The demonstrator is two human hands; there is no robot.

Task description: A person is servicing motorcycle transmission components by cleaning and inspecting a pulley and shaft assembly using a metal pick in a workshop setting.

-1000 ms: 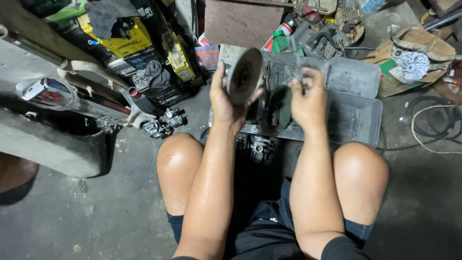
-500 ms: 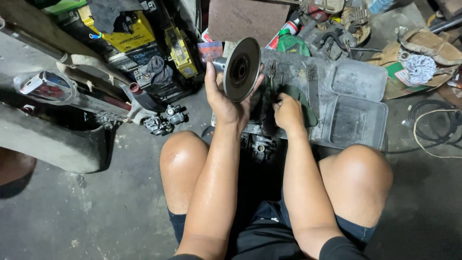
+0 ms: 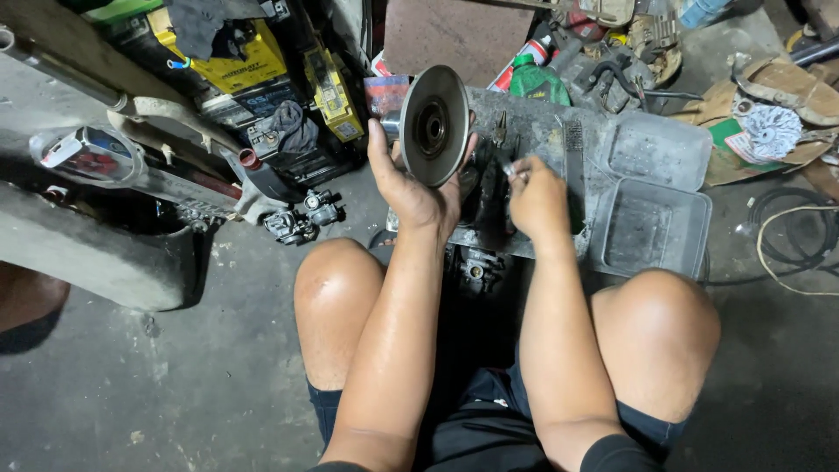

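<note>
- Head view: left hand (image 3: 411,188) clenched around round metal pulley disc (image 3: 434,125), held upright above grimy tray (image 3: 542,131).
- Right hand (image 3: 537,197) pinching small metal piece (image 3: 509,168), just beside disc.
- Wire brush (image 3: 574,157) lying on tray.

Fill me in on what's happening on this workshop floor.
A person sits on the concrete floor, knees apart. The left hand holds a round metal disc upright on edge. The right hand pinches a small metal part beside it, over a grimy tray. Two empty grey tubs sit to the right.
</note>
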